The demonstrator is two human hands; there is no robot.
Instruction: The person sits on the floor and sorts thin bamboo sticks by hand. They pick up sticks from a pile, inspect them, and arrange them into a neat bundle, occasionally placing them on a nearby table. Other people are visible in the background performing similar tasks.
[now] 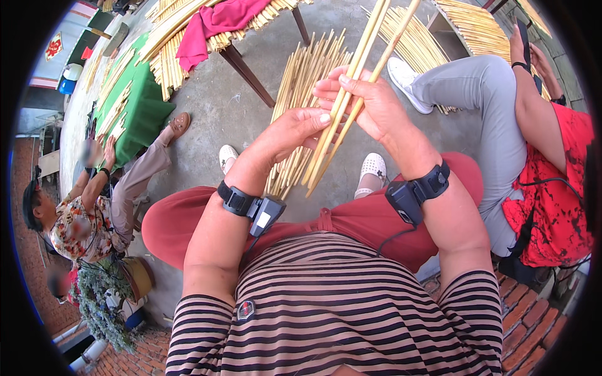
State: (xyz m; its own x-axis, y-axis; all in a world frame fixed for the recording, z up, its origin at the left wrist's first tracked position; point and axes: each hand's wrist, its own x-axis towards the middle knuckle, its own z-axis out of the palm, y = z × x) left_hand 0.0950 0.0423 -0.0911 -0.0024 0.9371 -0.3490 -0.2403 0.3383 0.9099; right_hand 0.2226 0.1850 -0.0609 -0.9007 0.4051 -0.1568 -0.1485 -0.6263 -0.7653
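Several long, thin, pale yellow sticks (pixel 318 160) slant across in front of me, their near ends above my lap. My left hand (pixel 291 133) closes around their lower part, thumb pressed on top. Higher up, the sticks lie across the palm of my right hand (pixel 375 106), whose thumb rests over them; one stick is spread a little apart from the others. Beneath my hands, a pile of similar sticks (pixel 295 88) lies on the ground between my feet. My left fingertips are partly hidden behind the sticks.
A table with sticks and a pink cloth (pixel 213 31) stands ahead. Far left, a person sits at a green-covered surface (pixel 141 103) bearing sticks. More sticks (pixel 414 44) lie ahead right, near a seated person's grey-trousered leg (pixel 480 94). A potted plant (pixel 103 301) stands left.
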